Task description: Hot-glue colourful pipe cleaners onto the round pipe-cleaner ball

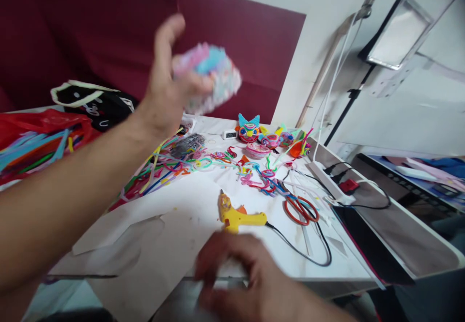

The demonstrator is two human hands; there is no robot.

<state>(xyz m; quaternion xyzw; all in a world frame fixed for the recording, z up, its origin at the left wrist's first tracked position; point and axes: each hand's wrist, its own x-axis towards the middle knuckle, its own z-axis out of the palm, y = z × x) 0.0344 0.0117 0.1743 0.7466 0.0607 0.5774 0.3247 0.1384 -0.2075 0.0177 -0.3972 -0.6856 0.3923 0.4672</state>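
Note:
My left hand (pixel 170 77) is raised above the table, closed around a fuzzy craft piece (pixel 221 82) in pink, blue and speckled white. Its exact form is smeared by motion. Low at the table's front edge, my right hand (pixel 243 278) is blurred, its fingers curved and apart from the thumb, with nothing visible held. Just beyond it lies a yellow hot glue gun (pixel 243 218) with a black cord. Orange-handled scissors (pixel 301 209) rest to the right of the glue gun. At the back sits a lion-like head (pixel 249 128) with blue ears, made of pipe cleaners.
Loose pipe cleaners (pixel 174 167) are heaped at left and centre. A red plastic bag (pixel 47 126) holds more beside a black bag (pixel 96 104). A power strip (pixel 332 184) runs along the right, near a black flat panel (pixel 368 242). A lamp (pixel 399 31) stands behind.

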